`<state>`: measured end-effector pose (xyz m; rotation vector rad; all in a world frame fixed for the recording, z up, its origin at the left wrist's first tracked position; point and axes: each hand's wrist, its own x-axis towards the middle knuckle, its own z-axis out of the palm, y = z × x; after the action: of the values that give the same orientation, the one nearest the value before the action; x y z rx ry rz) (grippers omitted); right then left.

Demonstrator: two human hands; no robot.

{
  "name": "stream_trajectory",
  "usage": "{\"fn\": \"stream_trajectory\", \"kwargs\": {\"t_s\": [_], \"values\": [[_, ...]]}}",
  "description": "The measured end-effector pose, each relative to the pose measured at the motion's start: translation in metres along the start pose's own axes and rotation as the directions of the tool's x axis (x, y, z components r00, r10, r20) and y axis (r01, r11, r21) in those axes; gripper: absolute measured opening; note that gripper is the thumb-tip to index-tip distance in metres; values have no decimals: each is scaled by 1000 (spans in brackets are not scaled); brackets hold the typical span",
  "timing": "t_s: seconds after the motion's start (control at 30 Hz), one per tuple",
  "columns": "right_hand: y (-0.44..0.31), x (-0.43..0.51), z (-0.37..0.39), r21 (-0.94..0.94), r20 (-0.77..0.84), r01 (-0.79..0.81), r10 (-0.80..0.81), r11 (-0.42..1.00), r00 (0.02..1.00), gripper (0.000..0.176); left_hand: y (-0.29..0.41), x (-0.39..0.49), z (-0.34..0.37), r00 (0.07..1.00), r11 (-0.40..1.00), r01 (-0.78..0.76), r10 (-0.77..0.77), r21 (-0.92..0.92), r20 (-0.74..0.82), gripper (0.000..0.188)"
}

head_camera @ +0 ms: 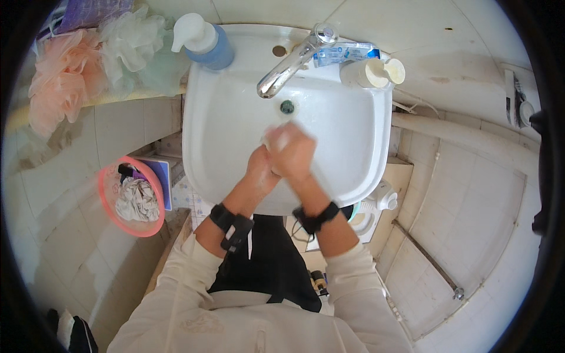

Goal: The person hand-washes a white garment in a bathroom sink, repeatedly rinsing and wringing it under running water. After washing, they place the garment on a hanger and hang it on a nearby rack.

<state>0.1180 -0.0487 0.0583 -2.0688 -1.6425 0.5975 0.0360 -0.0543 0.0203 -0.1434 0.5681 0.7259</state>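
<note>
Over the basin of a white ceramic washbasin point(344, 145), my two hands are pressed together. My right hand point(293, 148) is curled, blurred, and lies over the fingers of my left hand point(260, 159). A whitish patch, perhaps lather, shows between them; whether anything is held there is hidden. Just beyond the hands is the dark drain point(287, 107). A chrome faucet point(282, 68) reaches over the basin from the back rim, with no water seen running from it.
A blue pump bottle point(216, 48) stands on the back-left rim. At back right are a toothpaste tube point(344, 54) and a white bottle point(359, 74). Mesh bath puffs point(66, 75) hang at left above a pink basin point(160, 207) of cloth. A pipe point(463, 132) runs along the right wall.
</note>
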Motion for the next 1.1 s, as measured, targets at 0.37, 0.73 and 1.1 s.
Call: {"fn": "stream_trajectory", "kwargs": {"t_s": [0.37, 0.73, 1.1], "values": [[3, 18, 9, 356, -18, -438, 475, 826, 880, 34, 6, -6, -8, 917, 931, -17, 160, 365, -366, 27], [12, 11, 13, 657, -115, -297, 481, 693, 869, 41, 9, -4, 19, 870, 884, 33, 205, 466, -449, 39], [20, 33, -8, 556, -266, -196, 397, 808, 879, 34, 11, 15, 29, 880, 895, 15, 200, 446, -430, 50]]}}
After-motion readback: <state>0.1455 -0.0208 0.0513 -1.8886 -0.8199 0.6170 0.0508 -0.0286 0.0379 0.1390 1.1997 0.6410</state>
